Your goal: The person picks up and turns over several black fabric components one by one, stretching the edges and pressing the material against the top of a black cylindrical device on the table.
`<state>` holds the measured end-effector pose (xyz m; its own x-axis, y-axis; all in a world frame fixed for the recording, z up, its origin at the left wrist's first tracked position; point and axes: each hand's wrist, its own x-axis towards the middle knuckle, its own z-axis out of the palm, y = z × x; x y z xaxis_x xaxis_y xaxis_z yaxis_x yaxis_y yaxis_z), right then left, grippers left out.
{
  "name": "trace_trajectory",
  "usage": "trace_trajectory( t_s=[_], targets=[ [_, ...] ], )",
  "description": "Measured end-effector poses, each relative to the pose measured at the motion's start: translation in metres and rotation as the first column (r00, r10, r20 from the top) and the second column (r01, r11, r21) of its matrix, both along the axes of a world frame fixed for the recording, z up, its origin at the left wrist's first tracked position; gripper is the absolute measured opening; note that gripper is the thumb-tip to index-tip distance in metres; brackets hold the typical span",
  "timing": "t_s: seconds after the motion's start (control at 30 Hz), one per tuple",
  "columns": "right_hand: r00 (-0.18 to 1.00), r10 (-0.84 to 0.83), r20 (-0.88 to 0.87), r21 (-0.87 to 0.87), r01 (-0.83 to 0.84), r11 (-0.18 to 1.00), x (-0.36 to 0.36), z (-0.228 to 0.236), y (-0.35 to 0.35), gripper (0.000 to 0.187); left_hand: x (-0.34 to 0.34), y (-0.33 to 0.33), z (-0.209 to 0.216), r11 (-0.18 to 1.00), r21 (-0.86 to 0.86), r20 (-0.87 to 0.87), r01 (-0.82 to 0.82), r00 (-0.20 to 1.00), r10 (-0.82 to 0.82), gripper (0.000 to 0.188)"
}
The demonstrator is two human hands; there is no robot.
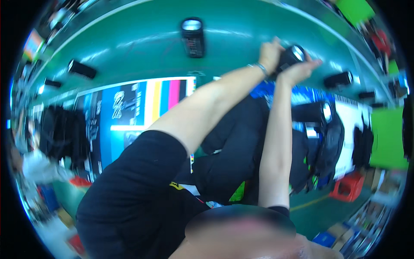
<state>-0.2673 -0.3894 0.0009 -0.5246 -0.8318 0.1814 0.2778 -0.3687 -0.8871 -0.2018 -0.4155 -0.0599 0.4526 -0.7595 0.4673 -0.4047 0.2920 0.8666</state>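
Note:
Both my arms reach to the upper right over a green surface (142,41). Between my hands is a black cylinder (285,59) with a bright, shiny end; what exactly it is does not show. My left hand (270,56) grips its left side, a bracelet on the wrist. My right hand (298,72) holds it from the near right side, with some fingers stretched out past it. Motion blur softens the fingers. A similar black cylinder (193,43) stands left of my hands, and another (338,80) lies to their right.
More black cylinders (82,69) lie at the far left. Printed sheets with colour bars (161,97) cover the nearer side, with a black cylinder (308,112) and dark cloth-like items (241,134) around my forearms. A red stool (347,186) stands at the lower right.

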Motion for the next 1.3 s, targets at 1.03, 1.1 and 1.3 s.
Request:
trace_trajectory(
  t_s=[1.03, 1.1, 1.3],
  targets=[
    [0.751, -0.022, -0.660, -0.286, -0.224, 0.932, -0.032, 0.055, 0.141, 0.023, 0.356, 0.515, 0.117, 0.616, -0.093, 0.948, -0.782, 0.119, 0.294, 0.029],
    [0.754, 0.058, -0.654, -0.210, -0.255, 0.944, -0.029, 0.051, 0.164, 0.023, 0.322, 0.491, 0.120, 0.759, -0.061, 0.912, -0.648, 0.273, 0.306, 0.029],
    [0.724, 0.302, -0.621, -0.098, -0.454, 0.886, 0.014, 0.050, 0.221, 0.017, 0.235, 0.441, 0.067, 0.933, 0.358, 0.546, -0.047, 0.821, -0.168, 0.018]
  ],
)
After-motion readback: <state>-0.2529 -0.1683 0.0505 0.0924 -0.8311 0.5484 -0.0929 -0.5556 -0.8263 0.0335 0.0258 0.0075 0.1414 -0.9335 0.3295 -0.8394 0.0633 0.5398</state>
